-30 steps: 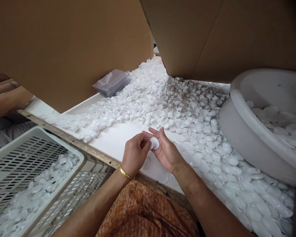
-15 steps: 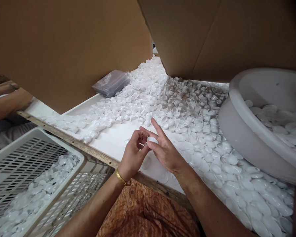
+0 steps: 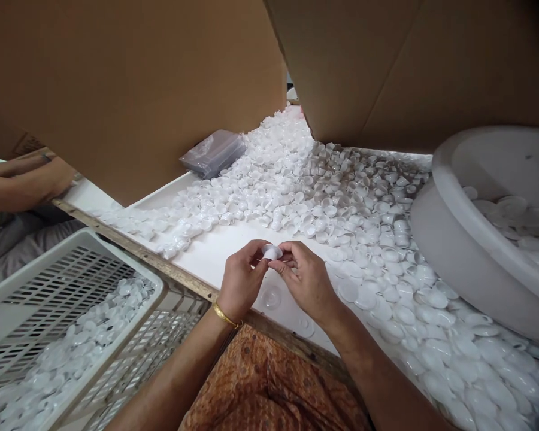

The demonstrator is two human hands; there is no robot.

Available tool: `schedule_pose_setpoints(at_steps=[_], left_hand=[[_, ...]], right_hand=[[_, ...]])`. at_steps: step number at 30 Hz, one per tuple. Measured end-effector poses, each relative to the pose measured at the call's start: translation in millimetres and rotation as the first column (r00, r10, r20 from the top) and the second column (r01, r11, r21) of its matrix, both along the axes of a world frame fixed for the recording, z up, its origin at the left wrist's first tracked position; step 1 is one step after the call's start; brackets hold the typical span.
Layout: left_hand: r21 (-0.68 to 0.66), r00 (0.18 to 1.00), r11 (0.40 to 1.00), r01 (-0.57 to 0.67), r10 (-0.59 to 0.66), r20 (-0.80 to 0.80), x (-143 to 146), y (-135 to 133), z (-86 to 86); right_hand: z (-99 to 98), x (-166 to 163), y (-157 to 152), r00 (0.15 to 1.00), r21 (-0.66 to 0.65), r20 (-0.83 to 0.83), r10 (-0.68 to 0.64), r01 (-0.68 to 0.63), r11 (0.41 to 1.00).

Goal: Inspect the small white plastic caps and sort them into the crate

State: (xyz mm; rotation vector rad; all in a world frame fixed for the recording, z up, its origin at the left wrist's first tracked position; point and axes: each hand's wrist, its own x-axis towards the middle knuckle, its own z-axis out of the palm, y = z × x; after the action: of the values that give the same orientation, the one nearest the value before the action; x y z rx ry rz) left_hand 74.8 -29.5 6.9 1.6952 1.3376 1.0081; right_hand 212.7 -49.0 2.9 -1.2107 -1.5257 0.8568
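Note:
Between the fingertips of my left hand [image 3: 242, 278] and my right hand [image 3: 305, 278] is a small white plastic cup [image 3: 270, 255] with a round white saucer [image 3: 272, 248] on top of it. Both hands are closed in a pinch, with thumbs near each other below the saucer. My fingers hide part of both pieces. A clear round disc [image 3: 270, 297] lies on the white tabletop under my hands. Beyond them spreads a heap of small white cups [image 3: 287, 173], and to the right lie many white saucers [image 3: 449, 353].
Left of me is a white slatted crate [image 3: 157, 287] holding white pieces. A large white tub [image 3: 449, 239] with saucers inside stands at right. Cardboard boxes [image 3: 161, 78] hang over the table, near a clear plastic packet [image 3: 213, 152]. Another person's arm [image 3: 31, 179] is at far left.
My right hand's raised fingers have curled in to pinch. The saucer now shows lying flat over the cup. The view has shifted slightly left.

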Motion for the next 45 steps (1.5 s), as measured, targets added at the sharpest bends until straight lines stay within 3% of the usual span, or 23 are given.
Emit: schedule_pose_setpoints(at_steps=[9,15,18,21,24,26,28,30,31,33,35,37,39,40,41,43,45], left_hand=[[0.138,0.981,0.989,0.047,-0.020,-0.194,1.1,-7.5,18.8],[0.093,0.995,0.996,0.006,0.004,-0.100,10.3,-5.1,6.7],[0.008,1.000,1.000,0.016,-0.016,0.001,14.7,-0.3,4.4],[-0.150,0.997,0.987,0.061,-0.054,0.053,3.5,5.9,12.9],[-0.187,0.994,0.982,-0.038,0.018,-0.105,-45.0,7.7,24.7],[-0.062,0.920,0.976,-0.208,0.173,-0.351,-103.3,4.2,28.9],[0.105,0.693,0.935,-0.338,0.322,-0.645,-174.1,-2.4,28.8],[0.168,0.467,0.923,-0.346,0.324,-0.823,-239.5,-11.7,26.0],[0.135,0.399,0.924,-0.358,0.282,-0.873,-263.4,-16.9,24.5],[0.098,0.345,0.929,-0.357,0.228,-0.910,-283.6,-25.5,22.6],[0.134,0.394,0.939,-0.318,0.260,-0.882,-264.4,-26.8,21.6],[0.180,0.538,0.951,-0.252,0.292,-0.791,-216.4,-18.1,20.5],[0.193,0.704,0.968,-0.161,0.250,-0.665,-158.6,-3.1,18.4],[0.168,0.741,0.982,-0.088,0.178,-0.648,-131.6,4.8,16.7],[0.150,0.750,0.989,-0.018,0.112,-0.651,-107.8,12.2,14.7],[0.097,0.689,0.991,0.092,0.007,-0.725,-72.4,23.5,9.9],[0.049,0.593,0.991,0.123,-0.033,-0.804,-52.2,29.2,5.4]], right_hand=[[4.1,-2.1,-5.9,0.998,0.032,0.057,-0.002,0.000,0.999],[4.5,-0.9,-4.9,0.967,0.089,0.211,-0.140,0.123,0.988],[4.4,-1.4,-4.8,0.988,-0.005,0.103,-0.116,0.117,0.993],[5.8,0.4,-4.5,0.992,-0.139,-0.122,0.034,-0.051,0.989],[7.2,7.4,-4.3,0.992,-0.210,-0.087,0.087,-0.104,0.972],[7.2,11.7,-5.8,0.987,-0.245,0.093,0.131,-0.105,0.964],[7.3,11.8,-8.7,0.917,-0.275,0.294,0.271,-0.190,0.943],[8.1,7.4,-12.0,0.797,-0.278,0.467,0.385,-0.280,0.919],[8.7,4.2,-13.4,0.742,-0.267,0.537,0.401,-0.301,0.916],[9.9,-1.9,-15.7,0.669,-0.245,0.631,0.392,-0.307,0.919],[9.7,-5.1,-16.7,0.644,-0.232,0.662,0.383,-0.309,0.922],[7.6,-4.8,-16.5,0.658,-0.218,0.655,0.371,-0.306,0.927],[4.6,-2.2,-14.5,0.727,-0.206,0.598,0.336,-0.265,0.942],[3.4,-0.7,-12.9,0.784,-0.212,0.542,0.303,-0.222,0.952],[2.8,0.6,-10.8,0.850,-0.233,0.457,0.263,-0.170,0.957],[3.3,2.4,-5.9,0.972,-0.341,0.174,0.161,-0.094,0.935],[5.7,3.2,-1.3,0.980,-0.480,-0.199,0.030,-0.124,0.869]])
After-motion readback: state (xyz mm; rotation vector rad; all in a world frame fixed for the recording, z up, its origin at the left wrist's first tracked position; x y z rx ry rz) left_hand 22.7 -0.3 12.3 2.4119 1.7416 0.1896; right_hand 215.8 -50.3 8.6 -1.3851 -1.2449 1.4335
